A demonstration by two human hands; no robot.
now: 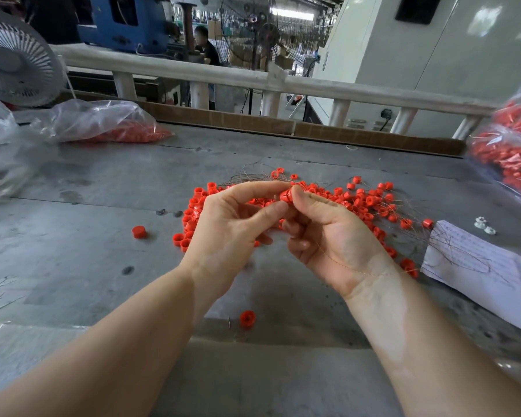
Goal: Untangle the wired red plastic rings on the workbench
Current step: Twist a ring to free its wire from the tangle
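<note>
Hands meet above grey bench [103, 182]: left hand [232, 227] & right hand [328, 233] both pinch one red ring [285, 195] between thumb & fingertips, thin wire [343, 264] trailing over right wrist. Tangled pile of wired rings [361, 203] lies just behind hands. Loose rings at [138, 232] & [247, 319]. Bags of rings far left [103, 121] & right [512, 152]; paper sheet [478, 266] at right

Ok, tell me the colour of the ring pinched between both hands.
Red ring, pinched by left hand and right hand; head view.
</note>
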